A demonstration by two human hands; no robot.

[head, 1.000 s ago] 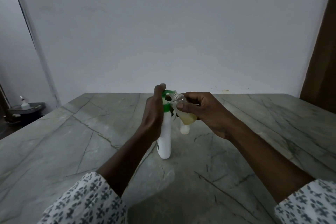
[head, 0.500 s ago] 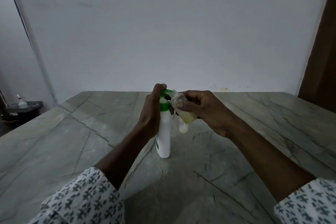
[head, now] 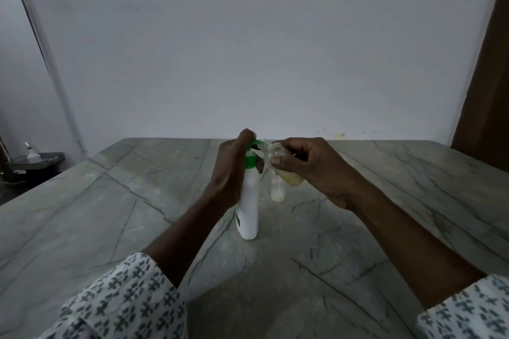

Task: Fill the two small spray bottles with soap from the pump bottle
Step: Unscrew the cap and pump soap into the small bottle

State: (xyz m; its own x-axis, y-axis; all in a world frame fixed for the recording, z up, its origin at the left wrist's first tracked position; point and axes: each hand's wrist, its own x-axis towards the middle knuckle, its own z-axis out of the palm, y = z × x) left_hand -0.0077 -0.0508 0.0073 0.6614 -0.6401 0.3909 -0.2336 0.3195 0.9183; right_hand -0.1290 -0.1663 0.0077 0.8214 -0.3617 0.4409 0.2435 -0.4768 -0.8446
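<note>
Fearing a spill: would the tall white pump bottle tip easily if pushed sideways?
Probably yes: the pump bottle is tall and slim on a narrow base, so a sideways push near its green top could tip it. The table looks smooth, so it may slide first. The left hand gripping it likely steadies it.

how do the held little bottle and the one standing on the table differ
The small clear held bottle is tilted in the right hand, mouth at the white pump bottle's green spout; the small pale standing bottle is upright on the stone table. The first shows yellowish soap; the second looks whitish. Both are small.
</note>
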